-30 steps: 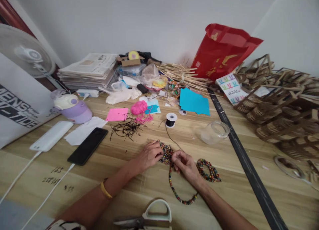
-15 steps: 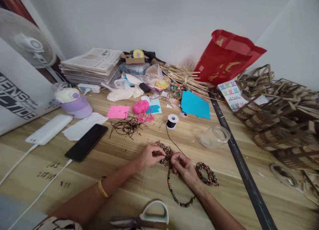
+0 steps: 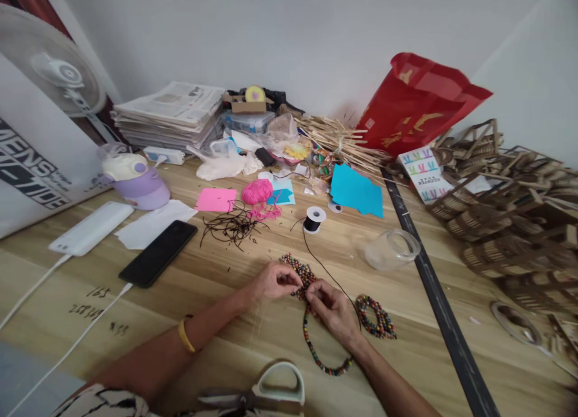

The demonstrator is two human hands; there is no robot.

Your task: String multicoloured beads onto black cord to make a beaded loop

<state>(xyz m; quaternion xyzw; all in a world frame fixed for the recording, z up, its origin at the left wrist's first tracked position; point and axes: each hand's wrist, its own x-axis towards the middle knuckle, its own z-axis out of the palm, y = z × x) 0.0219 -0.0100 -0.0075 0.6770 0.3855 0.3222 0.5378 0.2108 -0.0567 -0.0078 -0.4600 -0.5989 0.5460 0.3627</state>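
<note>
Small multicoloured beads lie in a loose pile [image 3: 295,265] on the wooden table. Over the pile's near side, my left hand [image 3: 273,280] has thumb and forefinger pinched; whatever sits between them is too small to name. Just right of it my right hand [image 3: 333,311] pinches the upper end of a beaded string [image 3: 310,346], which hangs down in a curve and passes under my right wrist. Black cord runs from a white spool [image 3: 313,219] towards my right hand. A coiled strand of beads [image 3: 378,318] rests to the right of that hand.
Scissors [image 3: 277,393] lie at the near edge. Further off are a glass jar [image 3: 392,250], black cord scraps [image 3: 232,227], pink yarn [image 3: 256,191] and a phone [image 3: 158,254]. Wooden baskets [image 3: 497,224] stack up on the right; a red bag [image 3: 419,106] stands behind.
Both hands stay over the bead pile, with only small finger shifts. The black cord has swung right and shows beside my right wrist. The view has tilted slightly.
</note>
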